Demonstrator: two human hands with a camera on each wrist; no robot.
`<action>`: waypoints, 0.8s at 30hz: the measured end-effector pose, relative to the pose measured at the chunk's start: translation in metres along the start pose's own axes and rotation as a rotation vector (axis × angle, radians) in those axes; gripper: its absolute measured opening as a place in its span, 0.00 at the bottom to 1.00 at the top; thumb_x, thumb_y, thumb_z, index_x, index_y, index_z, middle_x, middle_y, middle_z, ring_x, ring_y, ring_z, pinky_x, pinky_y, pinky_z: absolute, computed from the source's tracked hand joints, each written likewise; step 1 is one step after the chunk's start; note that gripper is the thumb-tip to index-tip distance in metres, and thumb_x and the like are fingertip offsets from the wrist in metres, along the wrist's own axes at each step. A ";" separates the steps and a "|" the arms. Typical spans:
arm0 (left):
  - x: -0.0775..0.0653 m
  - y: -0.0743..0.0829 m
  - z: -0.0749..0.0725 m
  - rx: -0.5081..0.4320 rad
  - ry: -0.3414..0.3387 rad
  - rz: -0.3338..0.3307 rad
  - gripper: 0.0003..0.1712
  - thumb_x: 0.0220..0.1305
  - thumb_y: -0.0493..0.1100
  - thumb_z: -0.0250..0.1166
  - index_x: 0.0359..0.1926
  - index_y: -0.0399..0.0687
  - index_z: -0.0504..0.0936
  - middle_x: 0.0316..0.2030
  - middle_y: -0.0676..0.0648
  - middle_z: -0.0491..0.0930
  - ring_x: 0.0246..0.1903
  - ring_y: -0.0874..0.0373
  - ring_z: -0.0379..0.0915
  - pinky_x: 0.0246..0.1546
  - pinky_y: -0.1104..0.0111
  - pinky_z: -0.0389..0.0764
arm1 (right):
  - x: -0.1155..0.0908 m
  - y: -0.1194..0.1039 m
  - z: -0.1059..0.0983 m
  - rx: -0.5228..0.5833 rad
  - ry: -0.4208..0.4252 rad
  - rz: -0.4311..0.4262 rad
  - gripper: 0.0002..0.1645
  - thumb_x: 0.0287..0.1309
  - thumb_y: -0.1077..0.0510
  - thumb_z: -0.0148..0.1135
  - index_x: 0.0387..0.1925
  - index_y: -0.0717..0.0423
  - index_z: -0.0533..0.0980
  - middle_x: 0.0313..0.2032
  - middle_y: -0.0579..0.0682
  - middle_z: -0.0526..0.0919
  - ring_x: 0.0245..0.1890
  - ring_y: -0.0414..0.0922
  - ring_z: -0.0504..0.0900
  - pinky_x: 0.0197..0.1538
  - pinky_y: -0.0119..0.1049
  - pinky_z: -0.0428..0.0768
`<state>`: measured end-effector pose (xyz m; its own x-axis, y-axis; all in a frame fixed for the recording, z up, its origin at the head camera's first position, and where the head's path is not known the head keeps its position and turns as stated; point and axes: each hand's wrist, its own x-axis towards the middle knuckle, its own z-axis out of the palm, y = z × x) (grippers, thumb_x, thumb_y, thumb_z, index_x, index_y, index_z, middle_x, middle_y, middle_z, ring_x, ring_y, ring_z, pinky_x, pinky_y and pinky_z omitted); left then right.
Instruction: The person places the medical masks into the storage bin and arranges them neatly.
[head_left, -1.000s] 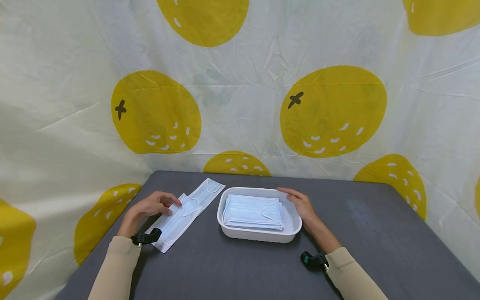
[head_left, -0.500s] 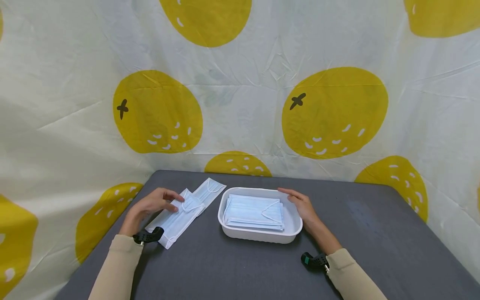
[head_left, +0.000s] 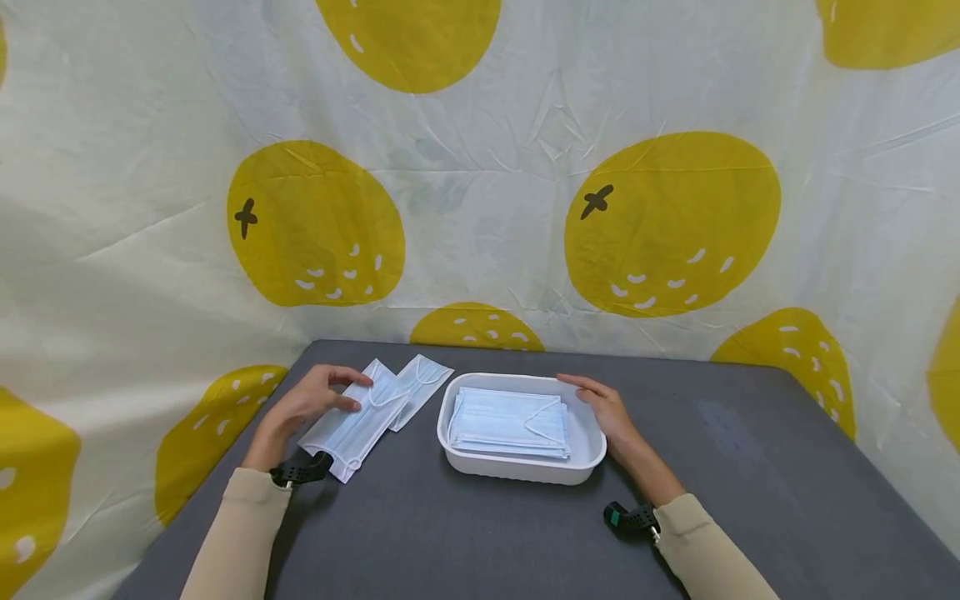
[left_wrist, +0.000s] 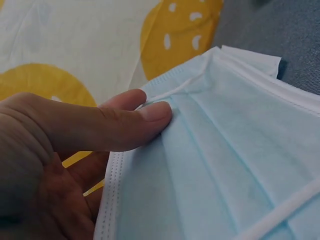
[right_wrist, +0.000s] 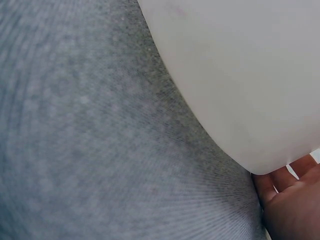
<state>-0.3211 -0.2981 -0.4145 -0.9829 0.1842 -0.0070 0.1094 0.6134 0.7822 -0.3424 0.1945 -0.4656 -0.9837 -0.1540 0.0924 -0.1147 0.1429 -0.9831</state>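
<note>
My left hand (head_left: 315, 398) pinches a pale blue face mask (head_left: 352, 421) between thumb and fingers, close to one edge. In the left wrist view, the thumb lies on the pleated front of the mask (left_wrist: 200, 150). Partly under it, a second face mask (head_left: 426, 375) lies on the table. Right of them stands a white plastic container (head_left: 517, 472) with a stack of face masks (head_left: 502, 417) inside. My right hand (head_left: 607, 417) rests against the container's right end, its fingers extended along the rim. The right wrist view shows fingers (right_wrist: 285, 177) against the outside of the container wall (right_wrist: 240, 80).
A dark grey table (head_left: 480, 533) carries everything. Behind it and to the left hangs a whitish cloth (head_left: 480, 217) with large yellow fruit prints. Each wrist wears a black strap, the left strap (head_left: 302, 471) close to the held mask.
My left hand has lifted the upper mask and moved it slightly away from me, turning it off the lower mask's line. My right hand and the container have stayed in place.
</note>
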 end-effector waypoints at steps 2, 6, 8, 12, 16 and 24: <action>0.000 0.002 0.000 -0.003 0.009 0.013 0.22 0.59 0.31 0.73 0.56 0.41 0.87 0.61 0.37 0.82 0.65 0.38 0.71 0.66 0.42 0.75 | 0.000 0.001 0.000 -0.006 0.003 0.005 0.24 0.78 0.62 0.47 0.68 0.59 0.75 0.71 0.57 0.75 0.65 0.34 0.74 0.76 0.47 0.65; 0.000 0.006 -0.001 0.006 0.024 0.038 0.23 0.60 0.32 0.72 0.58 0.42 0.86 0.62 0.37 0.81 0.65 0.38 0.72 0.63 0.45 0.78 | 0.001 0.002 0.000 -0.012 0.005 0.013 0.24 0.77 0.62 0.46 0.68 0.59 0.76 0.71 0.56 0.74 0.61 0.29 0.75 0.75 0.48 0.66; 0.000 0.008 -0.001 0.012 0.036 0.045 0.24 0.61 0.33 0.72 0.59 0.43 0.85 0.63 0.37 0.81 0.65 0.37 0.72 0.62 0.46 0.79 | 0.001 0.002 0.001 -0.012 0.006 0.018 0.24 0.78 0.62 0.46 0.68 0.58 0.76 0.71 0.55 0.75 0.60 0.28 0.75 0.75 0.48 0.66; 0.000 0.011 0.001 0.006 0.068 0.046 0.24 0.62 0.34 0.73 0.60 0.44 0.85 0.66 0.36 0.78 0.65 0.36 0.74 0.61 0.48 0.80 | 0.000 0.003 0.002 -0.012 0.007 0.021 0.24 0.78 0.62 0.46 0.68 0.58 0.76 0.71 0.55 0.75 0.61 0.28 0.74 0.75 0.47 0.66; 0.002 0.013 0.004 -0.020 0.102 0.039 0.24 0.62 0.35 0.73 0.60 0.45 0.85 0.68 0.37 0.76 0.64 0.38 0.75 0.60 0.51 0.80 | -0.002 0.002 0.003 -0.011 0.007 0.007 0.24 0.78 0.62 0.46 0.68 0.60 0.75 0.71 0.55 0.76 0.66 0.34 0.74 0.76 0.47 0.65; 0.001 0.020 0.009 -0.052 0.150 0.085 0.23 0.62 0.34 0.73 0.59 0.47 0.86 0.66 0.38 0.78 0.52 0.44 0.80 0.48 0.64 0.82 | -0.003 0.002 0.005 -0.004 0.012 0.007 0.24 0.78 0.63 0.46 0.68 0.59 0.75 0.71 0.55 0.75 0.65 0.32 0.74 0.76 0.46 0.65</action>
<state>-0.3182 -0.2790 -0.4043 -0.9819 0.1150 0.1503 0.1890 0.5589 0.8074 -0.3392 0.1908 -0.4689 -0.9861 -0.1412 0.0870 -0.1079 0.1477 -0.9831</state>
